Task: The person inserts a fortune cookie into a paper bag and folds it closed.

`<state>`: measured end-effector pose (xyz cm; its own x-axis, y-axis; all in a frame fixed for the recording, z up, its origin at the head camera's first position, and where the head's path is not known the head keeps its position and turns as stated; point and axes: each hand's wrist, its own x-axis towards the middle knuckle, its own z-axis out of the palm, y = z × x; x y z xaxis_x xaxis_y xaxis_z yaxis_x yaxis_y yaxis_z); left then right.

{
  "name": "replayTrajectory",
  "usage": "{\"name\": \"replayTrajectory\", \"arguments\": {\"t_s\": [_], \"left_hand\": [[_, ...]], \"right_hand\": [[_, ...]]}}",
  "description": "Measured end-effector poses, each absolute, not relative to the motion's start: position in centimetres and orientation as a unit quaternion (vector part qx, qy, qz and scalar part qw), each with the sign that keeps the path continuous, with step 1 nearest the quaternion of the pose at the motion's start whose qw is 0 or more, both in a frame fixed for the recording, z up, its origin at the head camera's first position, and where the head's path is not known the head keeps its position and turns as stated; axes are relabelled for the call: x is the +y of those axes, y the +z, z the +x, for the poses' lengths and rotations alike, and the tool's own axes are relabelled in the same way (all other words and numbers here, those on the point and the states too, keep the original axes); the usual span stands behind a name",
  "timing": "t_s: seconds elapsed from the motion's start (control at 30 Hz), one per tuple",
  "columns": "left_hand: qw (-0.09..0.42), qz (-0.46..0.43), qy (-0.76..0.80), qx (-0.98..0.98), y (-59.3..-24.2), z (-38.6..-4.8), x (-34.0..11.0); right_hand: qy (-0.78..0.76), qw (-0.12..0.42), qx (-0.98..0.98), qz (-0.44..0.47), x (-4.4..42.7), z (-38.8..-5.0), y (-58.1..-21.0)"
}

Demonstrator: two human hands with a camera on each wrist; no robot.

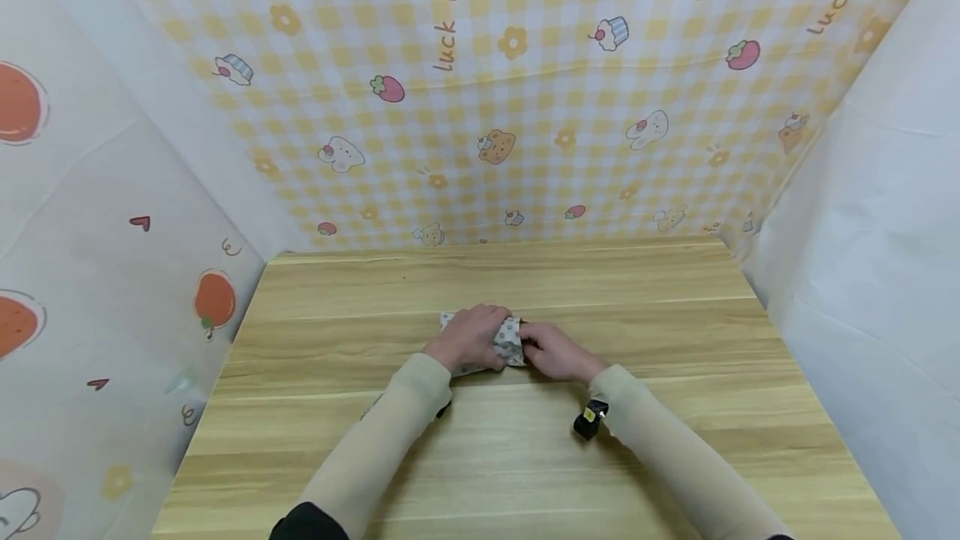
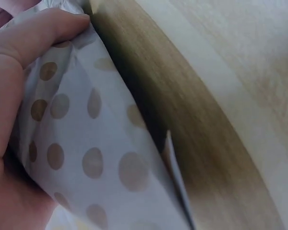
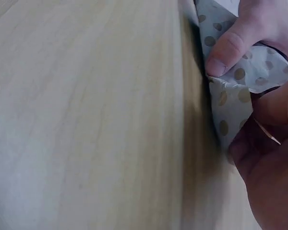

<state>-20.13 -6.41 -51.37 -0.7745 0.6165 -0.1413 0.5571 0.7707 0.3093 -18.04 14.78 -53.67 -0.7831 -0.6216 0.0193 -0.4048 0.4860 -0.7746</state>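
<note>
White wrapping paper with tan polka dots (image 1: 508, 342) forms a creased, elongated bundle on the wooden table; what it contains, if anything, is hidden. My left hand (image 1: 470, 336) lies across the bundle and grips it, its thumb along the near side, as the left wrist view shows on the dotted paper (image 2: 93, 129). At the bundle's right end, my right hand (image 1: 555, 351) pinches the paper's edge with curled fingers. In the right wrist view a folded flap (image 3: 230, 110) stands between the left thumb (image 3: 225, 52) and the right fingers. A loose paper edge sticks up in the left wrist view.
The wood-grain tabletop (image 1: 510, 465) extends around both hands. A yellow checked cloth (image 1: 450, 115) hangs behind it, with white cloths at the left and right sides. A black wrist camera (image 1: 590, 421) hangs below the right sleeve.
</note>
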Motion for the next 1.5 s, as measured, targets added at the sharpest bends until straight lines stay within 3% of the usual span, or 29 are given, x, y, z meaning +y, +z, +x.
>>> {"name": "replayTrajectory", "arguments": {"t_s": [0.17, 0.43, 0.53, 0.73, 0.93, 1.07, 1.33, 1.5], "left_hand": [[0.101, 0.298, 0.176, 0.933, -51.2, -20.0, -6.7], [0.025, 0.259, 0.251, 0.933, -51.6, -19.3, -6.8], [-0.008, 0.238, 0.301, 0.923, -51.8, -19.0, -6.6], [-0.07, 0.194, 0.385, 0.9, -52.0, -18.4, -5.7], [-0.104, 0.167, 0.403, 0.894, -52.3, -17.9, -4.7], [-0.062, 0.159, 0.427, 0.888, -52.4, -17.6, -4.7], [0.151, 0.15, 0.592, 0.777, -51.3, -17.6, -7.4], [0.194, 0.148, 0.622, 0.744, -51.2, -18.0, -8.5]], "right_hand": [[-0.451, 0.077, 0.852, -0.253, 15.5, -17.6, -52.8], [-0.537, -0.046, 0.83, -0.145, 16.3, -17.2, -52.2], [-0.552, -0.03, 0.827, -0.104, 16.4, -17.0, -52.5], [-0.576, 0.059, 0.812, -0.074, 15.4, -16.5, -53.2], [-0.594, 0.056, 0.8, -0.063, 14.2, -16.3, -53.2], [-0.593, 0.052, 0.801, -0.06, 14.3, -16.3, -52.9], [-0.625, 0.078, 0.77, -0.099, 15.3, -16.9, -53.1], [-0.626, 0.09, 0.764, -0.129, 15.7, -16.8, -53.1]]}}
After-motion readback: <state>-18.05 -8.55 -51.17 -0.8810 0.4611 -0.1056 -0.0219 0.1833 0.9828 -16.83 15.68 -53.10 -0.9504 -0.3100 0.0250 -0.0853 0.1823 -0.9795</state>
